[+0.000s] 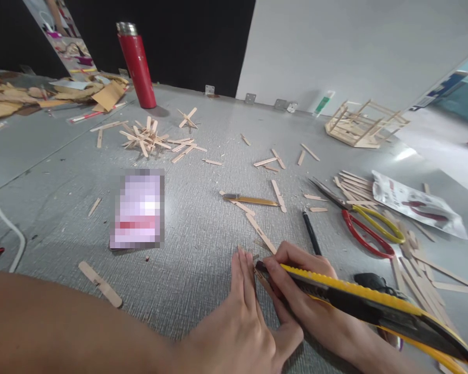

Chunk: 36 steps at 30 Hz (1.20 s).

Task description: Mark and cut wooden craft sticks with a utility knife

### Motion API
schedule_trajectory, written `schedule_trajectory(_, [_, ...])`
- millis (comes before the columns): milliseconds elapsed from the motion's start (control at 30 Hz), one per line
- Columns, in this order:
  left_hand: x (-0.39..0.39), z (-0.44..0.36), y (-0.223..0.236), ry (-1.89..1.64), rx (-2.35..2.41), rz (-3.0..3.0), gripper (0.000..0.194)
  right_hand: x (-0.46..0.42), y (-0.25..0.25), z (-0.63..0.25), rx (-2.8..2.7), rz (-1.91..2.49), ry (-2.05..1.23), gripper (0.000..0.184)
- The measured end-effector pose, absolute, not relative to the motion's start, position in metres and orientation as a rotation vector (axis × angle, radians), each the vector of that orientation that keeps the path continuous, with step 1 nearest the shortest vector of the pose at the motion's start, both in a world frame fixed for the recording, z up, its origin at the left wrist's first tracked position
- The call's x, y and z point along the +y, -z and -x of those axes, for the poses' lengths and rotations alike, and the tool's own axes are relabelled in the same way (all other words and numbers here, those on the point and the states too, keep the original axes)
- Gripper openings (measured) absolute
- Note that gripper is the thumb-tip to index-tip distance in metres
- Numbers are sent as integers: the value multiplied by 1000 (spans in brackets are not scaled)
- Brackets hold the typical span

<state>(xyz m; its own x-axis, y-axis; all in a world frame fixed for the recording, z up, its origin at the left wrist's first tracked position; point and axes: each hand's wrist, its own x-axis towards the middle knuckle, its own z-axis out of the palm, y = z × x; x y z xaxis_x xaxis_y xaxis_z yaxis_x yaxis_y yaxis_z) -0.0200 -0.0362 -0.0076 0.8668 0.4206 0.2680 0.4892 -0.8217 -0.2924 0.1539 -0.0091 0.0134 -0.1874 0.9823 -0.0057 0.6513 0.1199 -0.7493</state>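
My right hand (296, 285) grips a yellow and black utility knife (347, 293), its tip end low over the table by my left fingertips. My left hand (245, 317) presses down with its fingers together, its thumb reaching round to the right. Between the two hands lies a wooden craft stick (262, 279), mostly hidden by the fingers, and my left hand steadies it. Just beyond my hands are a notched craft stick (261, 232), a slim yellow cutter (251, 199) and a black pen (311, 231).
Red-and-yellow scissors (368, 228) lie right, near loose sticks (354, 187) and a white packet (417, 202). A stick frame (366, 124) stands at the back right. A stick pile (144, 137), a red flask (137, 67) and a blurred, pixelated rectangular object (137, 208) are to the left.
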Motion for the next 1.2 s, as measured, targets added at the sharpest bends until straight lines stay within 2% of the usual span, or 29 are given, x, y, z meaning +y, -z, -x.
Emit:
schedule_trajectory(400, [-37, 21, 5, 275, -718, 2745, 51, -11, -6, -153, -1979, 1481, -781, 43])
schedule_trajectory(667, [-40, 22, 5, 235, -732, 2755, 55, -11, -12, -153, -2079, 1487, -687, 41])
schedule_trajectory(1033, [-38, 22, 5, 199, -724, 2733, 59, -14, -10, -158, -2072, 1480, -728, 41])
schedule_trajectory(1200, [-36, 21, 3, 224, -686, 2702, 53, -12, -11, -157, -1966, 1501, -728, 41])
